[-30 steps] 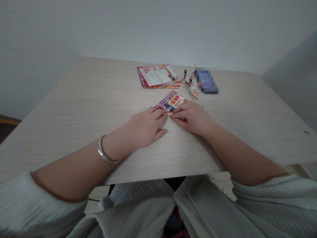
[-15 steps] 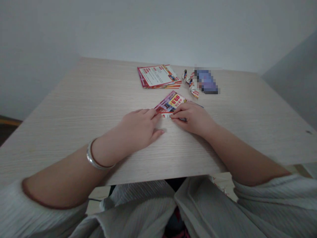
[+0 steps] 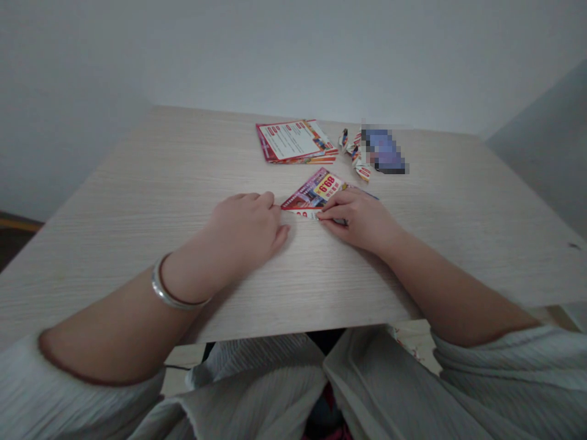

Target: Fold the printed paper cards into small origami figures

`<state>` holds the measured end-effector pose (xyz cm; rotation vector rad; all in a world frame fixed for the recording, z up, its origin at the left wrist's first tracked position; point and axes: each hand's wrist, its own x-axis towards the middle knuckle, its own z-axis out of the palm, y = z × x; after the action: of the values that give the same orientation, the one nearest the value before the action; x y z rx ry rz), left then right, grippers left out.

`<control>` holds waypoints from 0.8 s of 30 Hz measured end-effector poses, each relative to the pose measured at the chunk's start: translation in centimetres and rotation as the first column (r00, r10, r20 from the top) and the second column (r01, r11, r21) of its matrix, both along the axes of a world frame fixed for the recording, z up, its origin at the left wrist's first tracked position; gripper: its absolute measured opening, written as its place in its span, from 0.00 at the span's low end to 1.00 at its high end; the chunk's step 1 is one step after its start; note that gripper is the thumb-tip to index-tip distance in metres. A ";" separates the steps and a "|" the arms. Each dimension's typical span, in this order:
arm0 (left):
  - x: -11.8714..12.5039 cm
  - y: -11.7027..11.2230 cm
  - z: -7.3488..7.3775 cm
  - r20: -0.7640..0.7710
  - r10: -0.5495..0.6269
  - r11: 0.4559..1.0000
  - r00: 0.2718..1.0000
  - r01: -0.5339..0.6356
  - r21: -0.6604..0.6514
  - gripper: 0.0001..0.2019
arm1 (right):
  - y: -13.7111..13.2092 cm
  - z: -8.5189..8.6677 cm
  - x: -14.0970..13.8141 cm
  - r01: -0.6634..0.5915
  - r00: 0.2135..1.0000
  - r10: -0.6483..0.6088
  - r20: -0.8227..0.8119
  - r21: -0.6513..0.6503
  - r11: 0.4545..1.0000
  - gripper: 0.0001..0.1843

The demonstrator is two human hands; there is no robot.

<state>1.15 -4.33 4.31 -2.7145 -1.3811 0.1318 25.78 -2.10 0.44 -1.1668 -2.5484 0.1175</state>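
Note:
A folded printed leaflet (image 3: pixel 306 192) in purple and red, with a yellow price patch, lies on the table in front of me. Its near edge shows a narrow white fold with red marks. My right hand (image 3: pixel 355 217) covers the leaflet's right part, its thumb and fingers drawn together at the near edge. My left hand (image 3: pixel 250 229) rests on the table just left of the leaflet, fingertips at or very near its left corner, thumb apart from the fingers. I cannot see whether those fingertips touch the paper.
Behind the leaflet lies a stack of printed leaflets (image 3: pixel 293 140). Several crumpled or folded paper pieces (image 3: pixel 355 157) sit to its right, beside a pixelated bluish phone-like object (image 3: pixel 384 150). The pale wooden table (image 3: pixel 183 153) ends against a wall (image 3: pixel 293 55).
My left hand has slid left along the near fold to the leaflet's left corner, uncovering more of the edge. My right hand has hardly moved.

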 end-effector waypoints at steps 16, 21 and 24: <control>1.4 -0.6 -1.9 0.059 -0.151 0.988 0.987 0.150 0.023 0.21 | 0.4 -0.5 -0.6 -0.020 1.000 0.020 0.001 0.084 0.996 0.10; 1.5 -0.9 -1.2 0.005 -0.086 0.996 0.996 0.086 0.010 0.22 | 0.5 -0.6 -0.4 -0.026 0.999 0.028 -0.018 0.086 0.996 0.10; 1.6 -0.9 -1.1 -0.009 -0.068 0.998 0.998 0.068 0.011 0.22 | 0.2 -0.4 -0.4 -0.031 0.999 0.029 0.023 0.085 0.996 0.12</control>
<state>2.71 -5.19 3.16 -2.7450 -1.2812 0.1299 25.42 -1.87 0.03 -1.1040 -2.5632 0.0027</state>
